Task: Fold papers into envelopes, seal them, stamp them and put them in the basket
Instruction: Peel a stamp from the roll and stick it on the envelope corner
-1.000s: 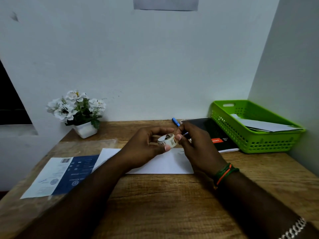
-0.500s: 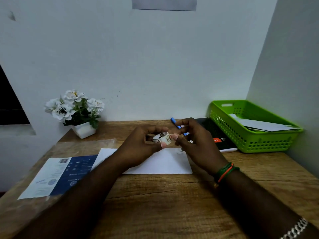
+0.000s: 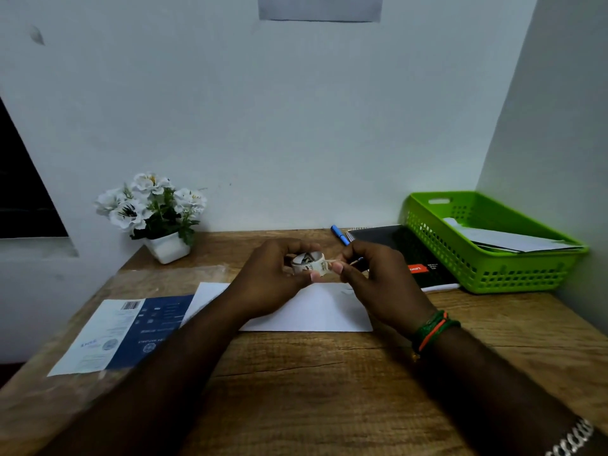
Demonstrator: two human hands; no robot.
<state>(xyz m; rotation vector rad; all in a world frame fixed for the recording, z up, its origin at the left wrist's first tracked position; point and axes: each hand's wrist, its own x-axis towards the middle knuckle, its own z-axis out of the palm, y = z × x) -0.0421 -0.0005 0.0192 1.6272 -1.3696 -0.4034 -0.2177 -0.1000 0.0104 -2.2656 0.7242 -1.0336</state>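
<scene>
Bare table (image 3: pixel 329 383) near; basket (image 3: pixel 487 271), notebook (image 3: pixel 411 255) crowding right.

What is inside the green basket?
The basket holds white envelopes or papers, stacked flat. Its wall hides how many there are and what lies beneath.

Head view, down over desk (image 3: pixel 296 373)

L grip (image 3: pixel 276 274) + R grip (image 3: pixel 378 278) curled, fingertips meeting.
</scene>
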